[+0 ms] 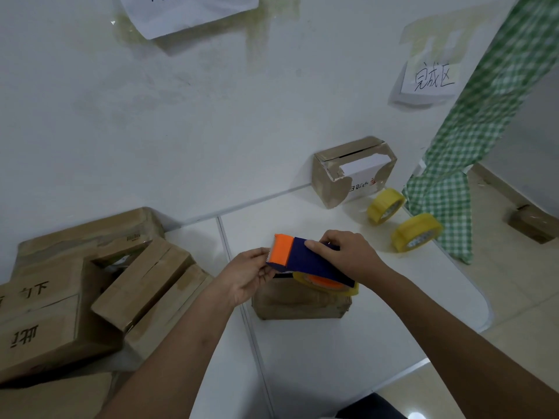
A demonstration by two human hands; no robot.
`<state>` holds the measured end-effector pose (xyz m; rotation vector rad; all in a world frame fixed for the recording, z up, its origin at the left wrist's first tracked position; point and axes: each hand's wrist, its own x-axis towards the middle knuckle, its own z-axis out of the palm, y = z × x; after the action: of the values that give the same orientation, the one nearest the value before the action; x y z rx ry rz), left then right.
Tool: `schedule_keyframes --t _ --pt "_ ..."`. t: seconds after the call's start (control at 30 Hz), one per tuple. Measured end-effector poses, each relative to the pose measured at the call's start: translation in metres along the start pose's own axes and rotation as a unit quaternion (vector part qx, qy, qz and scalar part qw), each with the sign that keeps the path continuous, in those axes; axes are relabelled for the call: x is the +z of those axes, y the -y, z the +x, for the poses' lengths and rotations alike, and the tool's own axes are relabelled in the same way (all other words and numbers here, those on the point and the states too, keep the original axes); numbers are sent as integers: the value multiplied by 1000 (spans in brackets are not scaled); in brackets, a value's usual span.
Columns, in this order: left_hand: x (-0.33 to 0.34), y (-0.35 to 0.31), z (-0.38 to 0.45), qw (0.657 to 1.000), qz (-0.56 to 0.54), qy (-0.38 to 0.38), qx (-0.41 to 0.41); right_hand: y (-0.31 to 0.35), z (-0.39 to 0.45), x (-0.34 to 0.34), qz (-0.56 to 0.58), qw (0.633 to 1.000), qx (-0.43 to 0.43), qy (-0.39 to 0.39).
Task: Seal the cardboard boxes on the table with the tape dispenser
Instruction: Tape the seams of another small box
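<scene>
The right hand (pixel 348 255) is gripping the tape dispenser (pixel 305 260) from above, fingers curled over its dark blue body and thumb lying along the near side. The dispenser is sitting near the centre of the view, tilted, with its orange cutter head pointing toward 10 o'clock and its yellowish tape roll (pixel 328 285) hanging at the 4 o'clock end. The left hand (pixel 248 275) is meeting the orange head from 8 o'clock, its fingertips curling in and pinching at the serrated edge under the head; whether a tape end is lying between them is too small to tell.

Directly beneath the dispenser a small cardboard box (pixel 299 302) is standing on the white table (pixel 393 313), the tape roll hanging just above its top, at the 3 o'clock end; whether they touch is not clear.

At 8 o'clock from the hands a pile of cardboard boxes (pixel 90 291) is lying heaped against the wall, some printed with dark characters, several leaning on each other. At 1 o'clock a torn cardboard box (pixel 348 173) is standing by the wall, a white panel showing through its ripped front. Two yellow tape rolls (pixel 402 220) are standing on edge at 2 o'clock, near the table's far edge. A green checked cloth (pixel 459 140) is hanging down beside them, and a handwritten paper label (pixel 432 78) is stuck on the wall above.
</scene>
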<state>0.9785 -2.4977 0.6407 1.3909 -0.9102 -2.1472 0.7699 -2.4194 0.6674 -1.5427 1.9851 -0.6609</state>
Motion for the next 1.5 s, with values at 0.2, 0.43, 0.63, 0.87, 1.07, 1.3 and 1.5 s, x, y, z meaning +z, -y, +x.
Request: schedule_keyframes --t 0.2,0.43,0.63,0.87,1.07,1.3,1.5 --pt "-6 -5 -5 993 58 -63 79 3 8 -10 -40 998 -9 40" --pt "-38 -16 -11 987 29 -121 105 5 20 -30 -76 994 -32 78" --pt "-73 -21 -18 973 27 -180 141 -12 19 -38 -101 990 -21 94" --pt "-79 15 -19 947 220 -214 97 -26 23 -17 -154 984 -20 90" --pt "-63 45 3 907 258 -312 120 -27 31 -5 -208 975 -21 76" --pt "-50 57 26 871 324 -340 145 -27 34 -3 -219 973 -13 77" --pt "-52 53 37 770 541 -291 169 -26 33 1 -218 974 -12 60"
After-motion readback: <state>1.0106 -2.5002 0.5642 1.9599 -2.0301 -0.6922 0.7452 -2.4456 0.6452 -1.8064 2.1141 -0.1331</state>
